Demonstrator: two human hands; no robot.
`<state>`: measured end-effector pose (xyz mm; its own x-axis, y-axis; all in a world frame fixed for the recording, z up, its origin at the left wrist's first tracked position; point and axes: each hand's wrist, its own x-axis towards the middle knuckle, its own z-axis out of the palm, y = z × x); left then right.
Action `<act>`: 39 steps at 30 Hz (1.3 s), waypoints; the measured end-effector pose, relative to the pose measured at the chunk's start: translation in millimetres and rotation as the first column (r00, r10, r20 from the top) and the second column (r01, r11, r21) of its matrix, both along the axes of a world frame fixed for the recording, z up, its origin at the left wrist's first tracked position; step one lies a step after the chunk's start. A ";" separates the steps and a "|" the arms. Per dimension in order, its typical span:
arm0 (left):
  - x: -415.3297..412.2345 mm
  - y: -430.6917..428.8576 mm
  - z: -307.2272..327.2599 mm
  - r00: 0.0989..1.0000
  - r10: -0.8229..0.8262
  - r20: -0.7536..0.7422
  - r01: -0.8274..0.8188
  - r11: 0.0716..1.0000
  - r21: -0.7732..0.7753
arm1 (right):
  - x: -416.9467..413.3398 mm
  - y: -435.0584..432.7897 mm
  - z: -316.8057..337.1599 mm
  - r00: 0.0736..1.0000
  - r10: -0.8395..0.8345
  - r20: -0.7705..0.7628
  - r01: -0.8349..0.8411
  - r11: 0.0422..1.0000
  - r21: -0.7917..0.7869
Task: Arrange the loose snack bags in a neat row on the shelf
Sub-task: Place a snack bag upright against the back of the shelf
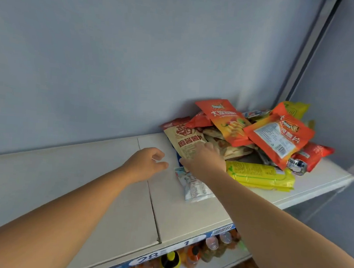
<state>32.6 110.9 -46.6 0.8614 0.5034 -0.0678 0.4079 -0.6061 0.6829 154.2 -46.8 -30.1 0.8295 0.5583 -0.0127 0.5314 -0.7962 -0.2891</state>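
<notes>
A heap of loose snack bags lies at the right end of the white shelf (96, 191). Two orange bags (227, 120) (278, 136) top the heap, a yellow bag (259, 175) lies at its front, and a red one (313, 153) sits at the far right. My right hand (203, 159) rests on the lower edge of a beige bag with red lettering (184, 138), fingers curled onto it. A small white-and-blue packet (195, 187) lies flat beneath my right wrist. My left hand (146, 163) hovers just left of the heap, fingers loosely curled, holding nothing.
The shelf backs onto a grey-blue wall (135, 57), with a metal upright (309, 49) at the right. A seam (152, 203) splits the shelf boards. Along the front edge runs a blue price strip (163, 252). Bottles (192, 256) stand on the shelf below.
</notes>
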 end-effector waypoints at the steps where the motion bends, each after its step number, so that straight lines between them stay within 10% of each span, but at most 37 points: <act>1: 5.4 -2.9 -1.4 1.000 0.013 -0.008 -0.013 1.000 0.007 | 3.1 5.2 -2.6 0.999 0.001 0.032 0.000 0.999 -0.038; 8: 25.2 -0.1 -2.5 0.997 0.074 -0.026 -0.073 0.997 0.023 | 24.2 33.6 -18.6 0.999 -0.024 0.040 0.029 0.991 -0.134; 23: 35.6 25.9 23.8 0.978 0.165 0.127 -0.134 0.965 -0.223 | 38.6 17.0 12.1 0.898 0.057 -0.436 0.216 0.806 0.550; 26: 36.9 26.8 33.5 0.970 0.171 0.175 -0.107 0.941 -0.322 | 34.1 13.9 23.1 0.779 0.225 -0.585 0.309 0.674 0.671; 29: 36.5 28.5 42.3 0.957 0.199 0.212 -0.064 0.854 -0.516 | 28.4 6.0 27.4 0.444 0.566 -0.695 0.482 0.502 0.718; 33: 29.6 30.2 53.8 0.940 0.192 0.280 0.110 0.608 -0.787 | 14.6 0.0 24.2 0.111 0.734 -0.670 0.513 0.535 0.672; 39: 18.3 24.3 58.8 0.910 0.236 0.341 0.061 0.736 -0.674 | -6.2 7.1 12.2 0.328 0.637 -0.698 0.335 0.612 0.716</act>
<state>50.9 135.1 12.2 0.8424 0.5313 -0.0900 0.0540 0.0828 0.9951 148.0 -39.7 -17.9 0.4476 0.8762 -0.1787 -0.3479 -0.0135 -0.9375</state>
